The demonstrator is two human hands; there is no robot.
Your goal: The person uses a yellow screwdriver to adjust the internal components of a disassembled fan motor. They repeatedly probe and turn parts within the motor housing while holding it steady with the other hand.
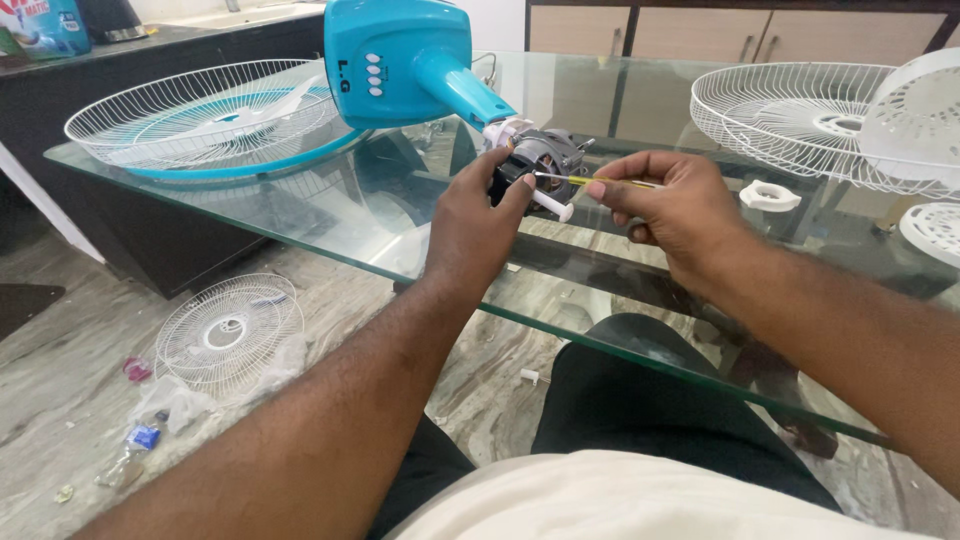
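Observation:
A turquoise fan body (395,60) lies on its side on the glass table (300,215), its neck leading to a bare grey motor (545,160) with a white shaft. My left hand (475,225) grips the motor from the near side. My right hand (670,210) holds a thin yellow-handled screwdriver (600,181), its tip touching the motor's front.
A white wire fan guard with a turquoise rim (205,120) lies at the table's left. Another white guard (800,115), a white motor cover (915,115) and a white nut (770,195) sit at the right. On the floor lie a small guard (228,335) and plastic scraps.

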